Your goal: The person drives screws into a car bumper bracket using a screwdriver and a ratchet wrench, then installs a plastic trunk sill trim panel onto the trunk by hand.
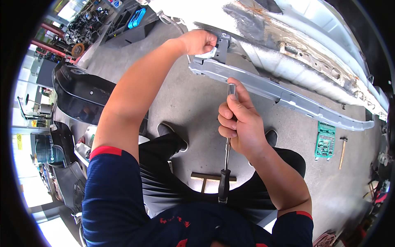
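Observation:
My left hand is closed, its fingertips curled against the grey mounting bracket at the beam's left end; whatever the fingers hold, if anything, is hidden. The silver bumper beam runs from that bracket to the right, along the car's white, scuffed body end. Below the beam, my right hand grips a socket driver by its shank. The driver's chrome socket end points toward the beam, and its black handle hangs down near my lap.
On the floor at right lie a green socket set case and a hammer. A black bumper cover stands at left. Between my legs there is a wooden T-shaped piece. A black bin with a blue item sits upper left.

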`<state>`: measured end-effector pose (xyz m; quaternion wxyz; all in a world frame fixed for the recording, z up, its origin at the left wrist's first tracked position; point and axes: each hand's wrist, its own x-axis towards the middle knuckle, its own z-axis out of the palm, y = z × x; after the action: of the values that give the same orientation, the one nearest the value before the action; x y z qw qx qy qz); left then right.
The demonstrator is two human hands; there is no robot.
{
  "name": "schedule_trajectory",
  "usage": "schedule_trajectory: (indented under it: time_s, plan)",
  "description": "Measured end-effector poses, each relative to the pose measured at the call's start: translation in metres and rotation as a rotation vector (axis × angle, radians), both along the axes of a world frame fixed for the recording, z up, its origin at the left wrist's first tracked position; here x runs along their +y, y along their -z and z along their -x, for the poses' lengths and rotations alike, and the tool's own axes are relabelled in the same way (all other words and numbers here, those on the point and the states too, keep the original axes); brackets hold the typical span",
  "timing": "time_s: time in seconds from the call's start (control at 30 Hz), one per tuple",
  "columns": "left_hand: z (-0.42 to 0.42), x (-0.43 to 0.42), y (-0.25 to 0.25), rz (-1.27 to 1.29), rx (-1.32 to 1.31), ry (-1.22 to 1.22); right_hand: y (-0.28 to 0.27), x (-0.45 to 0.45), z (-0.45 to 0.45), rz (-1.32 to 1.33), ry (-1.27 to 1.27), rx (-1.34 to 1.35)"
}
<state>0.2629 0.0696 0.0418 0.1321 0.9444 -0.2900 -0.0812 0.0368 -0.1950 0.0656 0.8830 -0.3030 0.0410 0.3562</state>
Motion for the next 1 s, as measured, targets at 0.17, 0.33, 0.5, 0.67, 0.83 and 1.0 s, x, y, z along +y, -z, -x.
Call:
schedule_trajectory:
  time_s: [0.17,0.33,0.5,0.67,0.83,1.0]
  plan:
    - [0.028,0.0,0.012,0.128,-0.073,-0.101,0.004,0.0,-0.002,0.03,0.02,-0.001]
    - [0.036,0.009,0.008,0.076,-0.12,0.022,0.005,-0.005,-0.003,0.054,0.023,-0.007]
    - [0.051,0.026,0.027,0.379,-0.08,-0.069,0.006,-0.005,-0.003,0.064,0.027,-0.006]
    - [0.059,0.021,0.046,0.602,0.027,-0.205,0.009,0.002,-0.003,0.085,0.018,0.013]
    - [0.055,0.022,0.042,0.566,0.058,-0.316,0.014,0.01,-0.003,0.124,0.018,0.018]
    - [0.048,0.041,0.067,0.698,0.015,-0.319,0.02,0.017,-0.009,0.162,0.01,0.027]
